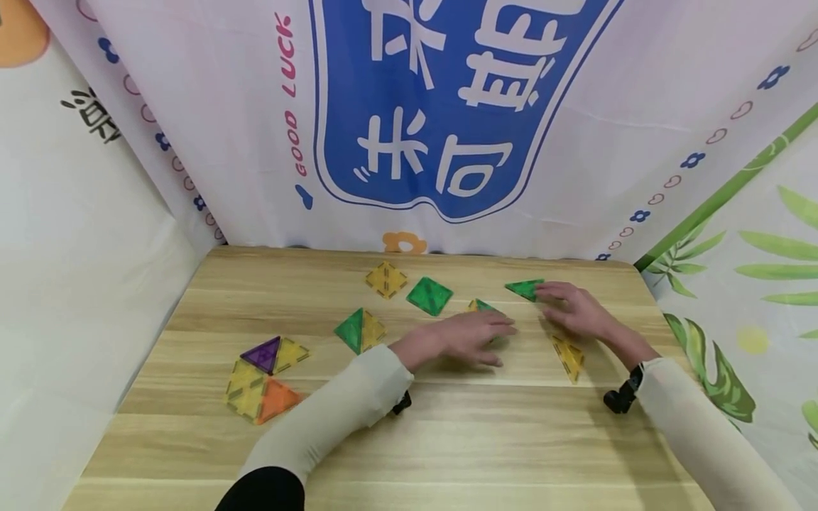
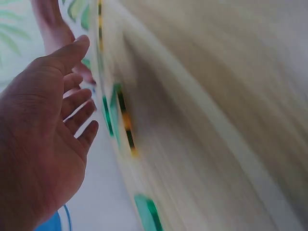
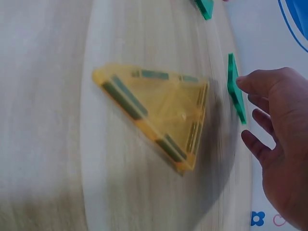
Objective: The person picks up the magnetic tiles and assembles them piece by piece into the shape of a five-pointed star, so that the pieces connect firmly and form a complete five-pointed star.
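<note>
left hand and right hand are spread loosely among translucent tiles

the right hand grasps nothing, its fingers relaxed and slightly bent; its fingertips are at the right end of a green translucent plastic triangle, which lies near the far edge of the wood-grain table. whether they touch it, i cannot tell. a yellow translucent plastic triangle lies nearer the person, just below that hand.

the left hand is also unclenched and holds nothing, its fingers extended beside a green-and-yellow tile pair that it partly hides in the head view.

to its left are a green translucent square, a yellow translucent square and another pair, half green and half yellow. farther left, near the left sleeve, is a cluster of purple, yellow and orange tiles.
</note>
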Available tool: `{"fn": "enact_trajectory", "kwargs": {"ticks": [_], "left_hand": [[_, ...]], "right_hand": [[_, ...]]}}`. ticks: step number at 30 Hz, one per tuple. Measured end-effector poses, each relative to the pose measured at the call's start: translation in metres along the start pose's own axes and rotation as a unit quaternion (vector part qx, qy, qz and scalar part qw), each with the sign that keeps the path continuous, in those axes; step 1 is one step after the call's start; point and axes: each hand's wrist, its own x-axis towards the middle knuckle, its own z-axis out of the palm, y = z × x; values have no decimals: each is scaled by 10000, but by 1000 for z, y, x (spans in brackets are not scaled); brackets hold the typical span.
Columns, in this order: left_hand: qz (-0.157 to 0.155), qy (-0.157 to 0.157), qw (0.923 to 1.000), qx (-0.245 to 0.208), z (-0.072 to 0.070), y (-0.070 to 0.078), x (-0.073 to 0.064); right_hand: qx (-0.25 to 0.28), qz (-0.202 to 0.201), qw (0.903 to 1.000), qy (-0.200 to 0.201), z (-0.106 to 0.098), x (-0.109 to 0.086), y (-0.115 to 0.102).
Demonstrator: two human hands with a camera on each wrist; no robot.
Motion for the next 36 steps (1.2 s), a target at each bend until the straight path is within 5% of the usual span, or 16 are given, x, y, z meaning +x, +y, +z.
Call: {"fn": "enact_trajectory", "kwargs": {"ticks": [8,16,26,36], "left_hand": [[548,-288,9976,306,9,33,19],[778,-633,9915,829,16,55,41],[419,-1293,9852,1049,27,64,59],[615,-1143,9848,1153,21,63,50]], "right_hand": [[-108,-86,9996,-249,-3,0,13],[-81,-43,9987,-503,-7,2,12],[-340,106,9981,-499,-9,1,18],[-460,106,9987,-185,-8,-5,20]]}}
